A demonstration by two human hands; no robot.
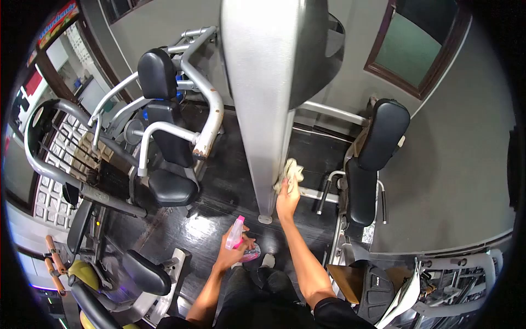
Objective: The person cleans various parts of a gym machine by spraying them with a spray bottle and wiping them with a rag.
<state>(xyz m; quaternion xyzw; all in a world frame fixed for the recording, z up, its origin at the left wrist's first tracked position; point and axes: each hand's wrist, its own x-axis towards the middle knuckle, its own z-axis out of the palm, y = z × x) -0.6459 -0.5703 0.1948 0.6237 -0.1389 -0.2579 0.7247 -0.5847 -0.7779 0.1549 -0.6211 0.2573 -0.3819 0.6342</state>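
A pale yellowish cloth (293, 171) is bunched in my right hand (287, 200), whose fingers press it against the lower right side of a tall silver machine column (262, 109). My left hand (230, 253) is wrapped round a clear spray bottle with a pink nozzle (235, 233), low in front of my body and left of the column's foot. Pinkish liquid shows in the lower part of the bottle. The column rises from the dark floor.
A machine with a black padded seat (173, 188) and silver arms stands left. Another padded bench (362, 189) with handles is to the right. At lower left is a black pad (147, 272); at lower right lies a black bag (377, 293). Dark flooring (219, 181) surrounds my feet.
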